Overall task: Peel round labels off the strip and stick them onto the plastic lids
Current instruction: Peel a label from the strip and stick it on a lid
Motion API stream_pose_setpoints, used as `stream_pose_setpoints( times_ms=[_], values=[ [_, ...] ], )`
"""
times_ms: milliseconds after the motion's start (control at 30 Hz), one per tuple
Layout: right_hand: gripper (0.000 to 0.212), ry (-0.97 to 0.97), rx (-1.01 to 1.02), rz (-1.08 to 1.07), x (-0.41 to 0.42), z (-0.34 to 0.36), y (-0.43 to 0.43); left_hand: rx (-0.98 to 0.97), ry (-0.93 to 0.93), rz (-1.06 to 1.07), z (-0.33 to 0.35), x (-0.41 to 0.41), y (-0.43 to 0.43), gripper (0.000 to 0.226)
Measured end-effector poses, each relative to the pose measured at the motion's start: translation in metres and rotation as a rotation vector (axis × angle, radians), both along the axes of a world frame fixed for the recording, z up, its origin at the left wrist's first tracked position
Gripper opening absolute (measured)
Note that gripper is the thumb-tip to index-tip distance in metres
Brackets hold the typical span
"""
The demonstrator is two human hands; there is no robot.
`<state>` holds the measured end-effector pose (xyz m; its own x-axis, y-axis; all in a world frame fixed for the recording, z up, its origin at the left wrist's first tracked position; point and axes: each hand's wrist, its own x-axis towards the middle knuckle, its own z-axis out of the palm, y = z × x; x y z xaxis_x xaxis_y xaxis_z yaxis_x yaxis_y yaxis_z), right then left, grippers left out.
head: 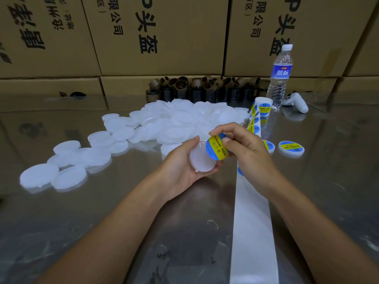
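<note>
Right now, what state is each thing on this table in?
Left hand: holds a bare lid.
Held lid: no label stuck flat yet.
Right hand: pinches a label.
Label: peeled, held over the lid's edge.
Pile of lids: unlabelled.
Finished lid: labelled, lying flat.
Strip: bare near the person.
Roll: upright, partly unwound.
Bottle: upright, capped.

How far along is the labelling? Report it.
Done: two labelled lids lie by the strip. In hand: the left hand holds a bare lid; the right hand pinches a label over it. Left: a large pile of bare lids.
</note>
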<state>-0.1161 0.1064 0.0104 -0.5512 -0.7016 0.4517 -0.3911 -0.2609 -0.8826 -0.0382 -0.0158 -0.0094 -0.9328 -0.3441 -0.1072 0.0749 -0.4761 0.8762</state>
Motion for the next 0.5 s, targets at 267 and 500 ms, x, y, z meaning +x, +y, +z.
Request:
stream_pose_setpoints(
  times_ms=[267, 500],
  values=[
    [0.03, 0.2, 0.084, -0.017, 0.001, -0.007, -0.001, -0.036, -0.02, -0.039, 0.0, 0.0, 0.001, 0.043],
    [0.037, 0.378, 0.133, -0.063, 0.0, -0.014, -0.003, -0.04, -0.004, -0.104, 0.0, 0.002, 0.0, 0.05]
  ],
)
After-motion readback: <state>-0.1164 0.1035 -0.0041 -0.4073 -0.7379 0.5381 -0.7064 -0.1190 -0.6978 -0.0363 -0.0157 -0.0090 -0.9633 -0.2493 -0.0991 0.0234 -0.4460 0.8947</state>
